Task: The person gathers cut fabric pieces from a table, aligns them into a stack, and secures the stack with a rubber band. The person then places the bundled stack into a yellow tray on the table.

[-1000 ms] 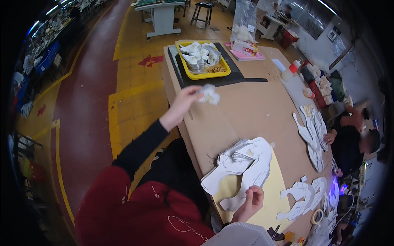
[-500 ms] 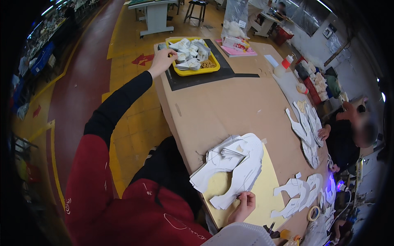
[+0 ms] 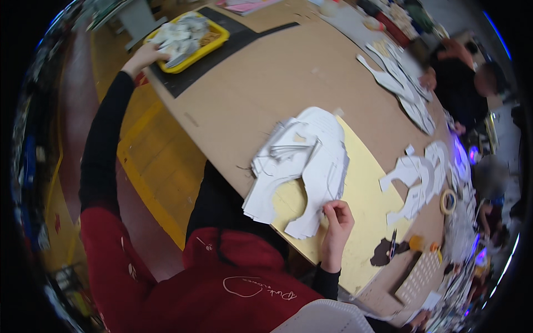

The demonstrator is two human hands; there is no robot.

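A stack of white U-shaped cut pieces [image 3: 319, 180], like shoe uppers, lies on a yellow sheet [image 3: 363, 183] in front of me. Several smaller white pieces are piled on its top. My right hand [image 3: 337, 222] is closed at the stack's right lower edge, thumb and fingertip pinched together; what they hold is too small to make out. Stretched far out, my left hand [image 3: 147, 58] has its fingertips at small white bundles [image 3: 180, 36] in a yellow tray [image 3: 191, 61]. Blur and the bundles keep me from seeing whether those fingers grip anything. Rubber bands [image 3: 210, 39] lie in the tray.
The tray stands on a black mat [image 3: 239, 33] on the brown table [image 3: 250, 77]. More white pieces [image 3: 419, 172] lie at the right, by a tape roll [image 3: 448, 201] and a pen [image 3: 393, 244]. Across the table, a co-worker's hand [image 3: 428, 79] touches other white pieces [image 3: 397, 83].
The whole view has shifted and turned, so the tray sits further up and left. My left hand reaches slightly further over the bundles. My right hand stays at the stack's edge.
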